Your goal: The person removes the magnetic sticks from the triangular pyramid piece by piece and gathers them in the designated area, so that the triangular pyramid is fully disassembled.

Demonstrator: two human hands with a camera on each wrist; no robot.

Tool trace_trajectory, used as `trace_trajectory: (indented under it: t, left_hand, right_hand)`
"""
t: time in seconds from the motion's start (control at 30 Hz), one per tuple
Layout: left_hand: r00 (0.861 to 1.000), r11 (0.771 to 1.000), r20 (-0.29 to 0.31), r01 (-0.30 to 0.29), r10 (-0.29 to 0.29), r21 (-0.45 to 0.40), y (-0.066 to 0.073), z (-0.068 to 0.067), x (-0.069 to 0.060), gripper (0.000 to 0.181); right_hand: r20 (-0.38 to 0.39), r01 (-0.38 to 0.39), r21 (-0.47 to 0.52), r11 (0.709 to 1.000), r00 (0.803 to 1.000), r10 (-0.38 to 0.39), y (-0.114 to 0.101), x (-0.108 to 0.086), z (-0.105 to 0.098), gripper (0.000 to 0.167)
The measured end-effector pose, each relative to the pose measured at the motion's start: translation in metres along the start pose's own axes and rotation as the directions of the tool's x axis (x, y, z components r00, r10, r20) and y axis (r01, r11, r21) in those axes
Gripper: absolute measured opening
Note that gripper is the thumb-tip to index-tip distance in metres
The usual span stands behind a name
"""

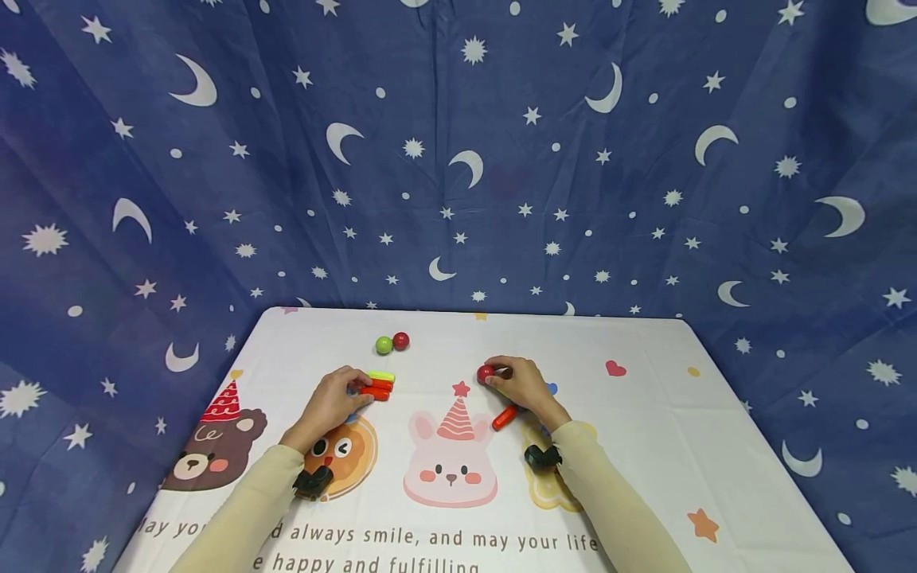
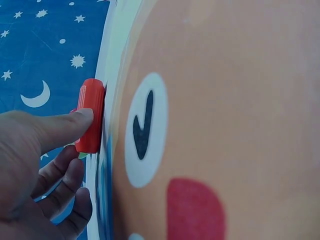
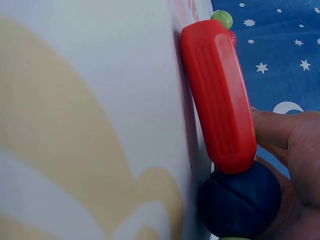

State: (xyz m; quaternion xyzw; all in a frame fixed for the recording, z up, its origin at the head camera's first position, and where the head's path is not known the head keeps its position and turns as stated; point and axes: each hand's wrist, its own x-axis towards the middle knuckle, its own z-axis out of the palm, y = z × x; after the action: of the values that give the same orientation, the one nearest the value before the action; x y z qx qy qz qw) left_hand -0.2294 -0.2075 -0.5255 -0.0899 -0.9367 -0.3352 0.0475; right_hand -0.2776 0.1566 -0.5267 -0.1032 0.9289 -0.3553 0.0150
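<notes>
My left hand (image 1: 335, 403) is at the left of the table, its thumb on the nearer of two short red sticks (image 1: 376, 394) lying side by side. It pinches at their left ends; a yellow-green stick (image 1: 383, 376) lies just behind. In the left wrist view the thumb presses the ridged side of a red stick (image 2: 92, 95). On the right, my right hand (image 1: 524, 385) pinches a small red ball (image 1: 485, 373) between thumb and fingers. Nearer me lies another red stick (image 1: 505, 418); the right wrist view shows its end against a dark blue ball (image 3: 239, 200), mostly hidden from the head view.
A green ball (image 1: 384, 344) and a dark red ball (image 1: 401, 341) stand touching toward the table's back left. The printed white tablecloth (image 1: 430, 541) ends at a blue star-and-moon curtain (image 1: 458, 239) behind and on both sides.
</notes>
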Motion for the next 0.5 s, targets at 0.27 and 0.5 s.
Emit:
trace_trajectory:
  t: [0.27, 0.5]
  left_hand:
    - [1.000, 1.000, -0.007, 0.000, 0.000, 0.003, 0.002, -0.001, -0.002, 0.022]
    - [0.998, 0.999, -0.051, -0.044, 0.044, 0.006, 0.011, -0.003, -0.005, 0.021]
  right_hand:
    - [0.013, 0.005, 0.016, 1.000, 1.000, -0.005, -0.002, -0.003, -0.002, 0.037]
    - [-0.004, 0.024, 0.031, 0.999, 1.000, -0.024, 0.001, -0.008, -0.007, 0.042]
